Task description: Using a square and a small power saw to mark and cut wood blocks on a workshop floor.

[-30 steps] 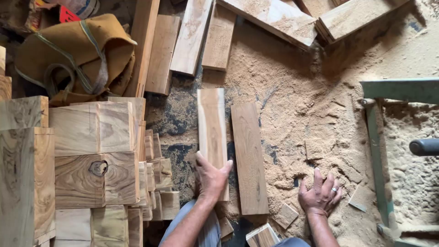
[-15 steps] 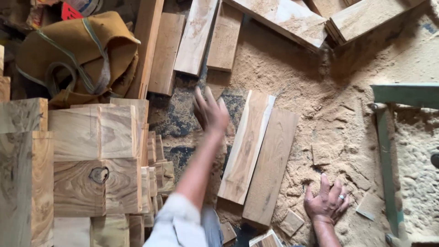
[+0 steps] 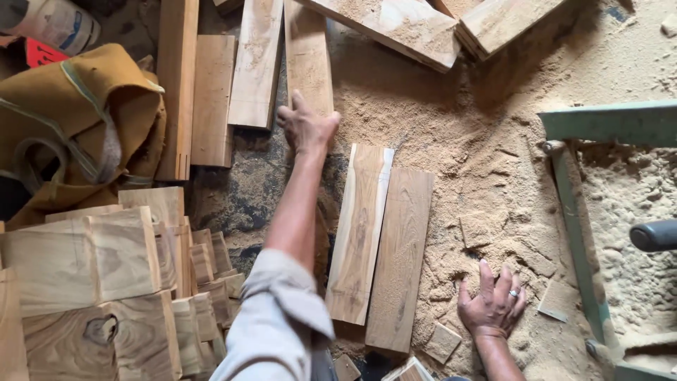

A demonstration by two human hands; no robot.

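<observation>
Light: soft, even daylight, fairly bright | Shadows: faint under the boards, deeper at the top left (near the cloth bag) | Glare: mild on the pale sawdust | Blur: slight on the left hand | Focus: otherwise sharp

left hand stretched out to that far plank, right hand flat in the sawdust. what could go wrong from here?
1. The left hand reaches far forward onto the plank while the right hand braces on loose sawdust; that palm could slip.
2. The planks look rough-sawn, so bare fingers may catch splinters.
3. The stacked wood blocks sit close by the left sleeve; pulling the arm back could knock some over.
</observation>
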